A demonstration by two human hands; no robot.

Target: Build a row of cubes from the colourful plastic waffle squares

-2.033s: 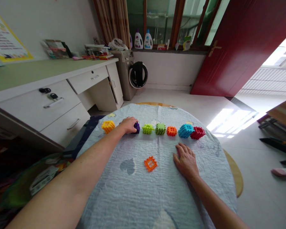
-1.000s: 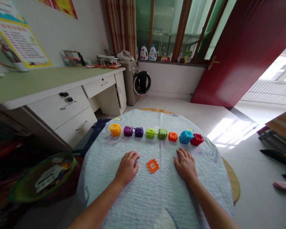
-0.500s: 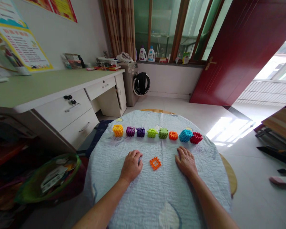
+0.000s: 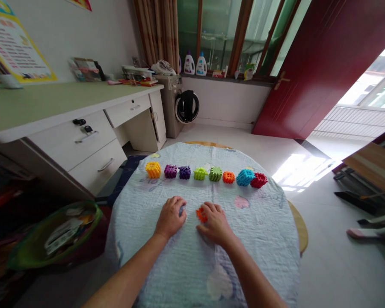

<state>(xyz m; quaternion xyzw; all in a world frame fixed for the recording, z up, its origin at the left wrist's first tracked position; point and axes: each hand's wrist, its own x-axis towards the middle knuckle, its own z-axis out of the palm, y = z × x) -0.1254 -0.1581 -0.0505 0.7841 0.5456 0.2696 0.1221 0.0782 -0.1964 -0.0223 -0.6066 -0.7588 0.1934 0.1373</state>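
Note:
A row of plastic lattice cubes lies across the far side of the round table's pale blue quilted cloth (image 4: 263, 231): yellow (image 4: 153, 169), purple (image 4: 170, 171), dark purple (image 4: 185, 172), lime (image 4: 199, 173), green (image 4: 215, 173), orange (image 4: 228, 177), blue (image 4: 245, 177), red (image 4: 258, 180). Nearer me, my right hand (image 4: 214, 223) covers a flat orange lattice piece (image 4: 200, 214), its fingers curled over it; only the piece's left part shows. My left hand (image 4: 170, 217) lies flat on the cloth just left of the piece and holds nothing.
A white desk with drawers (image 4: 83, 137) stands to the left. A green bag (image 4: 54, 239) sits on the floor beside the table. A washing machine (image 4: 179, 107) is at the back and a red door (image 4: 314, 68) at the right. The table's wooden rim (image 4: 300, 233) shows at the right.
My left hand came back from the dark purple cube in the row and settled on the cloth. My right hand slid left from its resting spot onto the flat orange piece.

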